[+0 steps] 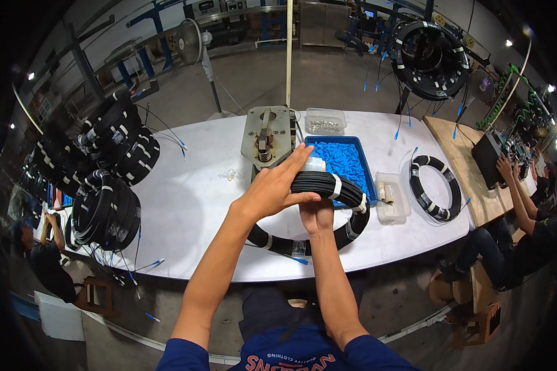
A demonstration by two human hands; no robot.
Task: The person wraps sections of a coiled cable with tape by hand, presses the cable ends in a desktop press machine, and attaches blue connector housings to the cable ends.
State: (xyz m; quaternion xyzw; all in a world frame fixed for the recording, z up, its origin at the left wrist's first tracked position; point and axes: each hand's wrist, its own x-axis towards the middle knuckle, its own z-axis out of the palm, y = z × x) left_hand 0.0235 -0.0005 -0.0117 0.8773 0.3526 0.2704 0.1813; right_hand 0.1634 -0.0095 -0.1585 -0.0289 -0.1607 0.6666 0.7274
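A coil of black cable [357, 230], bound with white and clear bands, is tilted up from the white table's front edge. My left hand [271, 188] has its thumb on the coil's near side and its long fingers reaching past the far side, so the bundle lies between them. Through the ring comes my right hand [317, 216], closed around the same bundle from below, its fingertips hidden. A blue-tipped connector [299, 261] trails from the coil near the table edge. Just behind the coil stands a pale roll [314, 164], partly covered by my left hand.
A metal press-like fixture [266, 137] stands behind my hands. Nearby are a blue tray [371, 167] of small blue parts and clear boxes [393, 214]. Another coil [436, 188] lies right; stacked coils [108, 210] fill the left. Co-workers sit at both sides.
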